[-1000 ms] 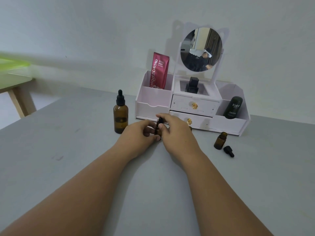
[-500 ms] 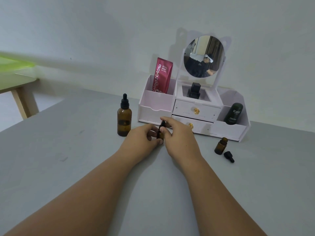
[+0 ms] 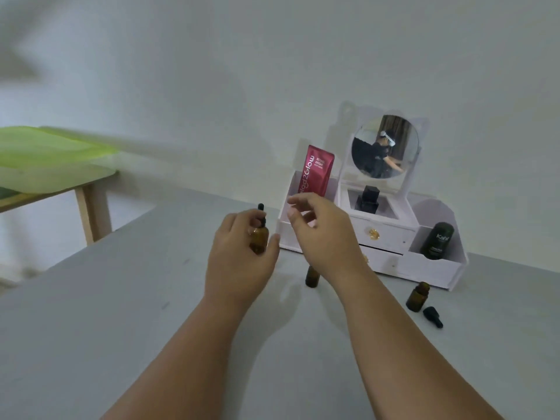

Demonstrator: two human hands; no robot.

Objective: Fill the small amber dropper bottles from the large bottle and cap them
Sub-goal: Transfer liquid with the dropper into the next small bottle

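Note:
The large amber bottle with a black dropper cap stands left of the organiser, and my left hand is wrapped around its body. My right hand hovers just right of it with fingers apart and nothing in them. A small amber bottle stands on the grey table below my right wrist, its top hidden by the hand. Further right, a second small amber bottle stands uncapped, with a black dropper cap lying beside it.
A white organiser with a round mirror and two drawers stands against the wall. It holds a red tube, a black bottle and a dark container. A wooden side table with a green cover is at the left.
Both hands have let go of the small bottle they held together. My left hand has moved left onto the large bottle, and my right hand has lifted and opened.

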